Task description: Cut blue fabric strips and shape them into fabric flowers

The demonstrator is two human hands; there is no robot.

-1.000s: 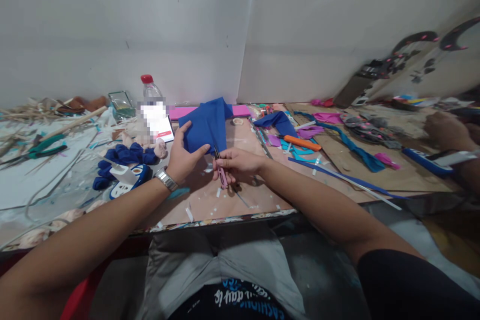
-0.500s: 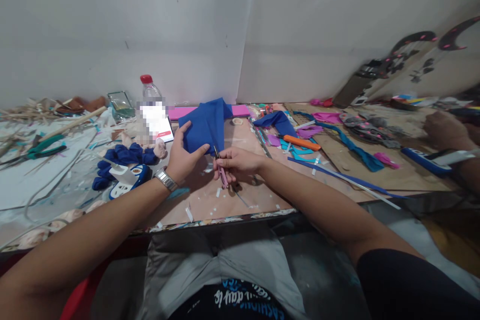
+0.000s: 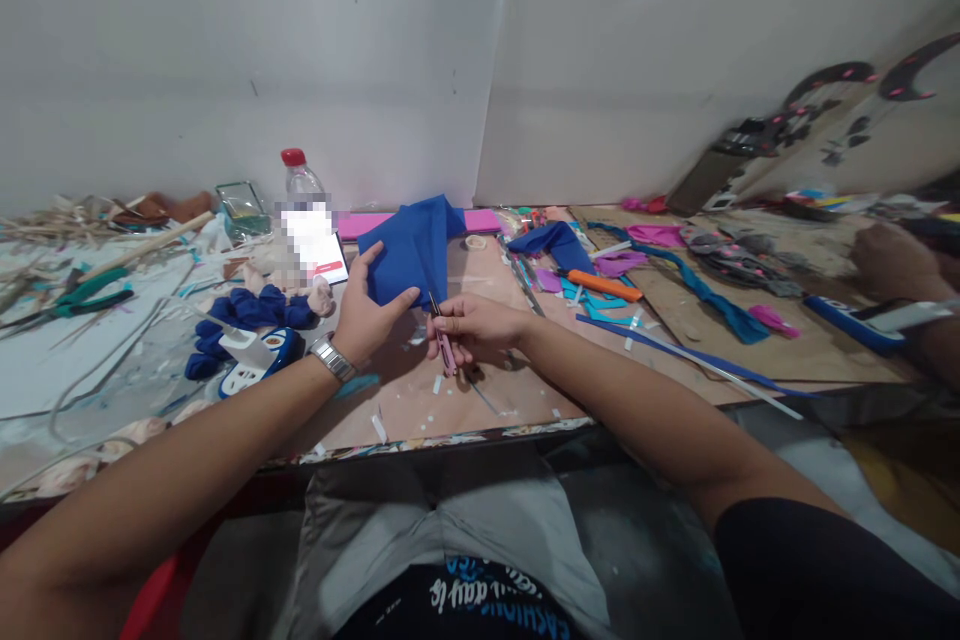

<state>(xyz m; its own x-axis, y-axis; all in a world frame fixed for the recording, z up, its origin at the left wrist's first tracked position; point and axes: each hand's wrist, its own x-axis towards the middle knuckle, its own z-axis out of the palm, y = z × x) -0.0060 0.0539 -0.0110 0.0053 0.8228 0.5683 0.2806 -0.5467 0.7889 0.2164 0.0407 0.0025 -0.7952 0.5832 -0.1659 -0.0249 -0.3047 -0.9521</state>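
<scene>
My left hand point(image 3: 367, 313) has its thumb over the front of a folded piece of blue cloth point(image 3: 405, 255), gripping it up off the table. The far fingers are partly hidden behind the cloth. In my right hand point(image 3: 469, 325) are pink-handled thread snips point(image 3: 448, 356), with the dark pointed tip touching or very close to the lower edge of the cloth. How far the blades stand apart is too small to tell. Both hands are close together over the brown table covering point(image 3: 420, 410).
On the left are a phone point(image 3: 311, 245), a bottle point(image 3: 304, 178), blue gathered fabric point(image 3: 255, 310), a power strip point(image 3: 259, 370) and green-handled pliers point(image 3: 94, 295). To the right lie an orange utility knife point(image 3: 600, 284), blue strips point(image 3: 697, 365) and cloth scraps. Another person's hand point(image 3: 896, 255) is at far right.
Almost nothing differs. The blue cloth's fold has shifted slightly; both hands keep the same hold and place.
</scene>
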